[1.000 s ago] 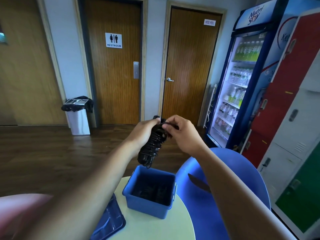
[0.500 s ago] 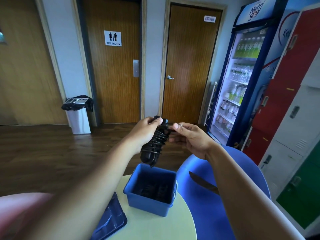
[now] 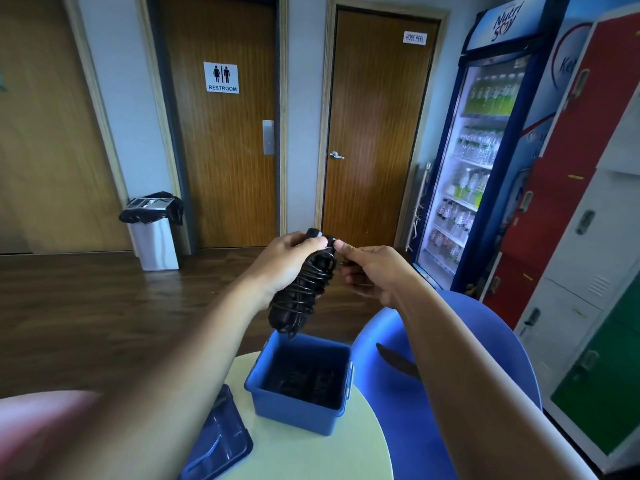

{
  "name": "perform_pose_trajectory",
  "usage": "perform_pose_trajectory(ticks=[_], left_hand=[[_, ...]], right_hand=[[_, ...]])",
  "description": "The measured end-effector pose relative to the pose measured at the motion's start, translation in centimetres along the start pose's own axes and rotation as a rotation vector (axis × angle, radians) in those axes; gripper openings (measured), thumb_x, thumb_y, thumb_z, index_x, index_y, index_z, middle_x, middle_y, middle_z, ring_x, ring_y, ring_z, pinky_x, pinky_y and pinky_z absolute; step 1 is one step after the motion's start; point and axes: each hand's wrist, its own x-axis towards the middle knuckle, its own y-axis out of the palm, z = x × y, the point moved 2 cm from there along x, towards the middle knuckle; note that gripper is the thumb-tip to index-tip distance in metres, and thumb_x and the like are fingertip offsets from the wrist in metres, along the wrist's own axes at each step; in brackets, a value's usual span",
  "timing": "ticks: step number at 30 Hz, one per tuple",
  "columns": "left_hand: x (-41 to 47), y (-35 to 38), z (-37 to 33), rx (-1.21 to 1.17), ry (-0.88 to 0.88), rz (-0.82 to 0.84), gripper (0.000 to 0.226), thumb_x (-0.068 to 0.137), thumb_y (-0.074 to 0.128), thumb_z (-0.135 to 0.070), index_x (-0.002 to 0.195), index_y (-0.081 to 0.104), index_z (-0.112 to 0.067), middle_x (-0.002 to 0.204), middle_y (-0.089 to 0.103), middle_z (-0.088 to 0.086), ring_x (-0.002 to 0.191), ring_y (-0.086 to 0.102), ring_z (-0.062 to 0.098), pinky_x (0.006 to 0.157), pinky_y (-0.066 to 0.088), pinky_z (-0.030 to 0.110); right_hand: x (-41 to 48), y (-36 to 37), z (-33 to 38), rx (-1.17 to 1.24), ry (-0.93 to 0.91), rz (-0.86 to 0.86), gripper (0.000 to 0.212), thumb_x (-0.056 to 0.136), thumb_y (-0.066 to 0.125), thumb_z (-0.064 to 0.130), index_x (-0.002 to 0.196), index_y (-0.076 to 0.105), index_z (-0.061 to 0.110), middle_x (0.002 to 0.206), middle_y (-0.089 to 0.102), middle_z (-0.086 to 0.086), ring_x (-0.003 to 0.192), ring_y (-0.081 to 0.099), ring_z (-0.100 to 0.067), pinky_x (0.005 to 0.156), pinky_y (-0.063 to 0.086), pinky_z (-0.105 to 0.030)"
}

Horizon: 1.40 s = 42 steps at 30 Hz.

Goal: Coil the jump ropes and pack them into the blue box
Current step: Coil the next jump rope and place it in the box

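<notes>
- Chair [image 3: 485, 327]: blue, just beside the table on the right, under the right forearm.
- Table [image 3: 311, 455]: round, pale green; bears the box and lid.
- Box [image 3: 291, 410]: blue, open, on the table's far part. Dark coils [image 3: 304, 379] already lie on its floor, so some of the packing is judged done.
- Lid [image 3: 221, 441]: dark blue, flat on the table, left of the box and apart from it.
- Rope [image 3: 301, 289]: black, wound tight round its handles into one bundle, held in the air over the box's far rim and not touching it. Long axis is near upright, with the top leaning right and away; the lower end points down at the box.
- Left hand [image 3: 284, 265]: fingers curled round the bundle's upper half, gripping it.
- Right hand [image 3: 370, 271]: half a second ago it lay open, palm up, a little off the bundle. It now has thumb and forefinger pinched at the bundle's top, on what looks like the cord's tail. Judgement: the winding is at its last tuck, and lowering the bundle into the box comes next.
</notes>
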Motion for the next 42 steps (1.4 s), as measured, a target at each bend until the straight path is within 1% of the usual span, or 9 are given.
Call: perform_pose_trajectory(ticks=[4,9,15,20,22,26,29,37,42], left_hand=[[0.0,-0.3,-0.5,-0.033,-0.009,0.053,0.018,0.094,0.065,-0.019,0.109,0.062,-0.011,0.086,0.066,0.022,0.067,0.067,0.039,0.060,0.056,0.043],[-0.2,0.3,-0.6,-0.085,-0.045,0.095,0.015,0.097,0.061,-0.021,0.109,0.057,-0.014,0.091,0.062,0.025,0.074,0.066,0.039,0.065,0.056,0.046],[-0.9,0.4,-0.3,0.017,-0.007,0.145,0.014,0.102,0.055,-0.025,0.113,0.048,-0.020,0.100,0.062,0.021,0.083,0.066,0.031,0.066,0.056,0.041],[-1.1,0.1,-0.2,0.077,0.022,0.108,0.027,0.100,0.058,-0.024,0.124,0.050,-0.012,0.103,0.066,0.016,0.088,0.069,0.025,0.076,0.057,0.038],[-1.2,-0.1,0.0,0.070,0.030,0.083,0.028,0.098,0.061,-0.023,0.123,0.055,-0.011,0.100,0.071,0.016,0.085,0.072,0.026,0.075,0.058,0.041],[-1.2,-0.3,0.0,0.075,0.089,0.037,0.027,0.094,0.068,-0.023,0.117,0.063,-0.009,0.101,0.074,0.021,0.089,0.073,0.036,0.082,0.058,0.050],[-1.2,0.1,-0.5,0.120,0.131,0.040,0.025,0.092,0.069,-0.022,0.113,0.067,-0.009,0.099,0.074,0.021,0.088,0.073,0.036,0.082,0.059,0.050],[-1.3,0.8,-1.6,0.180,0.241,-0.033,0.016,0.093,0.069,-0.024,0.105,0.069,-0.014,0.093,0.076,0.012,0.086,0.074,0.029,0.082,0.058,0.048],[-1.3,1.2,-2.4,0.279,0.301,-0.049,0.011,0.092,0.069,-0.025,0.098,0.069,-0.016,0.088,0.075,0.006,0.083,0.073,0.022,0.077,0.056,0.038]], right_hand=[[0.4,0.4,0.2,0.019,-0.134,0.004,0.028,0.082,0.078,0.037,0.075,0.063,0.014,0.076,0.075,-0.003,0.070,0.071,-0.017,0.062,0.054,-0.029],[0.4,0.9,1.2,-0.077,-0.381,-0.055,0.028,0.089,0.073,0.032,0.072,0.060,0.013,0.062,0.064,0.003,0.061,0.060,-0.010,0.065,0.050,-0.028],[0.4,1.3,1.6,-0.044,-0.403,-0.010,0.025,0.093,0.068,0.022,0.075,0.057,0.009,0.092,0.074,-0.018,0.078,0.069,-0.020,0.074,0.058,-0.034],[0.6,1.6,2.2,-0.186,-0.399,-0.049,0.029,0.090,0.072,0.031,0.073,0.058,0.012,0.063,0.064,0.005,0.061,0.059,-0.007,0.062,0.048,-0.022],[0.7,1.3,2.0,-0.187,-0.372,-0.023,0.029,0.089,0.073,0.033,0.073,0.059,0.013,0.065,0.063,0.003,0.067,0.060,-0.015,0.067,0.050,-0.032],[0.3,1.5,2.3,-0.159,-0.394,-0.019,0.030,0.091,0.070,0.032,0.073,0.057,0.012,0.056,0.059,0.009,0.055,0.057,-0.006,0.057,0.048,-0.020],[0.3,1.8,2.1,-0.156,-0.436,-0.089,0.036,0.091,0.070,0.039,0.068,0.054,0.016,0.060,0.051,0.002,0.060,0.048,-0.014,0.057,0.041,-0.028],[0.3,0.9,2.7,0.057,-0.182,0.029,0.034,0.089,0.071,0.037,0.064,0.058,0.017,0.061,0.061,-0.002,0.054,0.054,-0.016,0.054,0.044,-0.028],[0.6,0.9,0.9,0.191,-0.031,0.006,0.027,0.094,0.065,0.037,0.098,0.071,0.011,0.080,0.064,-0.007,0.065,0.054,-0.017,0.065,0.046,-0.030]])
